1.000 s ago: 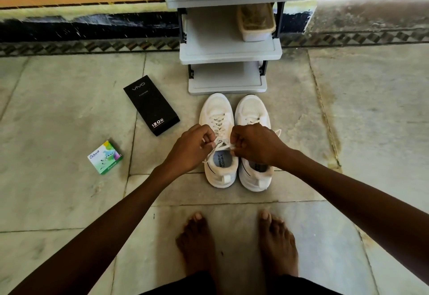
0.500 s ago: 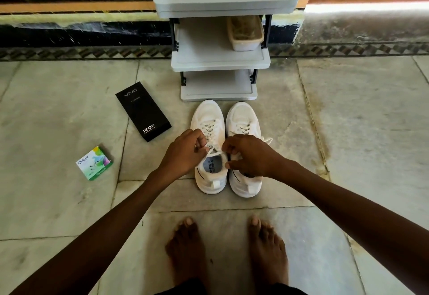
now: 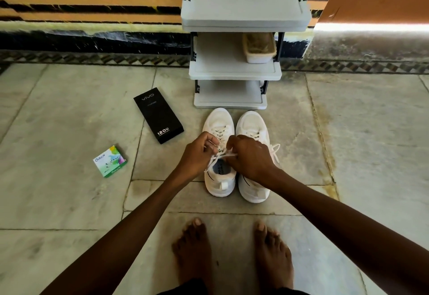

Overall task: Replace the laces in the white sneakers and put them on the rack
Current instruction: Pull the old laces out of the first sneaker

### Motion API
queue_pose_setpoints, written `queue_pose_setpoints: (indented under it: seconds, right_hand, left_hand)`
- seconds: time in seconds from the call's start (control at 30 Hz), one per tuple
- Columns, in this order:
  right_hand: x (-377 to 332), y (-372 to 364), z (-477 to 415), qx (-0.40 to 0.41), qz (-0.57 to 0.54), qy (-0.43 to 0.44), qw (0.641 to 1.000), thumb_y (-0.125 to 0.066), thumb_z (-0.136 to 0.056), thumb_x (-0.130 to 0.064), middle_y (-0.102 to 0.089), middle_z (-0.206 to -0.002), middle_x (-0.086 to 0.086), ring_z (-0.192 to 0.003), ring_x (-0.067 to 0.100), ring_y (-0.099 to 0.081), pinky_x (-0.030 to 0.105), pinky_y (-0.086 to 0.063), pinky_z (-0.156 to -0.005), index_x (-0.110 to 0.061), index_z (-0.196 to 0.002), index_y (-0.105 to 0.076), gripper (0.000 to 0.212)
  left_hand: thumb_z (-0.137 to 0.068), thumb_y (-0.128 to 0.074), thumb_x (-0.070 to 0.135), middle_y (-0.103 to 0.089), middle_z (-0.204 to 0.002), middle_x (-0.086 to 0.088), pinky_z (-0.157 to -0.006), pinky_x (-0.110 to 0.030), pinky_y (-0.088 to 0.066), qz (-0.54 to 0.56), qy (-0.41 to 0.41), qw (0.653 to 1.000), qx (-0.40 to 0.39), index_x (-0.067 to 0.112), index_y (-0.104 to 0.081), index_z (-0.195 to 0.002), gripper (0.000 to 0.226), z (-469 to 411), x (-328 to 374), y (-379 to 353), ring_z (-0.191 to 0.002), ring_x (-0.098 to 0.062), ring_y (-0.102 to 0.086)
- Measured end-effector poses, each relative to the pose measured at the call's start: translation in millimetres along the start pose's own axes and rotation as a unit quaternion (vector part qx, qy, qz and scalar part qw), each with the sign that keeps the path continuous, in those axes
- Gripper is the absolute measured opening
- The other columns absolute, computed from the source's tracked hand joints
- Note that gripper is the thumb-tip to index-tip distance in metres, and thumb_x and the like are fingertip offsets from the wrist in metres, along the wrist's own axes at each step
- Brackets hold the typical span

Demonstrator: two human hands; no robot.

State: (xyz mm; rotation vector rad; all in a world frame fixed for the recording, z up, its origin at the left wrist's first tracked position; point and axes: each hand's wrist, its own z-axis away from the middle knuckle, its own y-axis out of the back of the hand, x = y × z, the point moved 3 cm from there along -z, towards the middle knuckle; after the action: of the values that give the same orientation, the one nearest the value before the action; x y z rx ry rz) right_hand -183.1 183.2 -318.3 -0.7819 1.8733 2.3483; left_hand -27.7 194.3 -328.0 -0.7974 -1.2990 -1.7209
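Two white sneakers stand side by side on the stone floor, toes toward the grey shoe rack. The left sneaker has a white lace threaded through its eyelets. My left hand and my right hand are both over its tongue, each pinching an end of that lace. The right sneaker is partly covered by my right hand; a lace loop sticks out at its right side.
A black phone box lies left of the sneakers, and a small green-and-white box farther left. A beige container sits on the rack's middle shelf. My bare feet stand just behind the sneakers. A striped wall runs behind the rack.
My hands stay at the left sneaker's lace; the fingers have shifted and the lace ends now cross between them. The camera view has tilted slightly.
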Motion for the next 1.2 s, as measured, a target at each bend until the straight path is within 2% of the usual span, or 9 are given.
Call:
queue_pose_setpoints:
  seconds: [0.17,0.3,0.47,0.63,0.8,0.9,0.97,1.07,1.2]
  right_hand:
    - [-5.2,1.0,-1.7,0.016,-0.035,0.008,0.999,-0.069,-0.085,-0.031,-0.065,-0.099,0.0,-0.088,0.021,-0.062,0.027,-0.035,-0.065,-0.021,-0.104,-0.063,0.022]
    - [-6.1,2.1,-1.8,0.003,-0.061,0.015,0.998,-0.065,-0.09,-0.026,-0.061,-0.094,-0.001,-0.086,0.022,-0.061,0.027,-0.034,-0.063,-0.02,-0.099,-0.064,0.011]
    - [-6.4,0.0,-5.8,-0.074,-0.065,0.043,0.994,-0.061,-0.093,-0.038,-0.048,-0.093,-0.001,-0.085,0.02,-0.055,0.03,-0.039,-0.066,-0.023,-0.095,-0.058,0.015]
    - [-3.9,7.6,-12.9,-0.097,-0.143,0.018,0.985,-0.059,-0.096,-0.031,-0.048,-0.066,-0.007,-0.07,0.017,-0.051,0.034,-0.041,-0.068,-0.026,-0.066,-0.048,0.032]
    - [-3.7,14.9,-7.5,-0.097,-0.306,-0.09,0.943,-0.055,-0.097,-0.042,-0.07,-0.085,0.011,-0.079,0.025,-0.063,0.036,-0.05,-0.079,-0.012,-0.076,-0.066,0.039]
    - [-7.4,12.8,-3.7,-0.119,-0.364,-0.116,0.917,-0.055,-0.091,-0.058,-0.061,-0.071,0.0,-0.071,0.015,-0.053,0.031,-0.043,-0.072,-0.018,-0.067,-0.06,0.047]
    - [-10.3,10.4,-1.0,-0.123,-0.384,-0.122,0.907,-0.055,-0.091,-0.059,-0.062,-0.069,-0.005,-0.071,0.011,-0.053,0.027,-0.042,-0.072,-0.023,-0.062,-0.057,0.046]
    - [-13.9,11.1,1.7,-0.108,-0.429,-0.122,0.888,-0.057,-0.094,-0.048,-0.065,-0.069,-0.003,-0.069,0.008,-0.055,0.025,-0.042,-0.071,-0.018,-0.067,-0.062,0.04]
    - [-15.4,14.8,3.1,-0.119,-0.467,-0.138,0.866,-0.065,-0.092,-0.035,-0.059,-0.07,-0.001,-0.065,0.009,-0.05,0.022,-0.038,-0.059,-0.011,-0.083,-0.065,0.026]
  left_hand:
    - [-0.089,-0.068,0.015,-0.052,-0.11,0.004,-0.08,-0.021,-0.048,-0.191,-0.113,0.975,0.016,0.019,-0.06,-0.104,0.017,3.6,-3.1,-4.0,-0.096,-0.009,-0.055]
    - [-0.091,-0.065,0.011,-0.054,-0.105,0.004,-0.076,-0.031,-0.052,-0.216,-0.123,0.968,0.03,0.018,-0.057,-0.093,0.011,3.4,-4.7,-2.0,-0.092,-0.015,-0.057]
    - [-0.099,-0.053,0.027,-0.047,-0.1,-0.001,-0.08,-0.033,-0.045,-0.151,-0.04,0.984,-0.081,0.017,-0.053,-0.084,0.018,-2.8,-8.2,-0.1,-0.085,-0.014,-0.051]
    - [-0.102,-0.038,0.043,-0.06,-0.088,-0.006,-0.081,-0.039,-0.048,-0.121,0.022,0.991,-0.055,0.011,-0.061,-0.085,0.043,-1.2,-0.2,18.1,-0.083,-0.021,-0.059]
    - [-0.101,-0.033,0.051,-0.054,-0.065,-0.007,-0.076,-0.034,-0.046,0.131,0.078,0.988,-0.008,0.015,-0.042,-0.056,0.059,0.5,9.1,32.2,-0.068,-0.016,-0.053]
    - [-0.103,-0.033,0.044,-0.05,-0.057,-0.006,-0.085,-0.04,-0.052,0.319,0.076,0.945,0.006,0.013,-0.042,-0.053,0.06,3.6,19.7,40.0,-0.065,-0.02,-0.06]
    - [-0.103,-0.034,0.046,-0.036,-0.048,-0.001,-0.072,-0.039,-0.055,0.402,0.08,0.912,-0.026,0.014,-0.045,-0.054,0.059,10.2,28.1,43.5,-0.047,-0.015,-0.048]
    - [-0.103,-0.036,0.047,-0.027,-0.044,0.004,-0.045,-0.025,-0.038,0.352,0.084,0.931,-0.047,0.015,-0.052,-0.065,0.053,17.2,35.2,49.0,-0.036,-0.008,-0.025]
    - [-0.101,-0.042,0.044,-0.032,-0.052,0.004,-0.044,-0.021,-0.028,0.19,0.097,0.977,-0.026,0.011,-0.064,-0.09,0.041,19.7,36.7,54.3,-0.044,-0.008,-0.028]
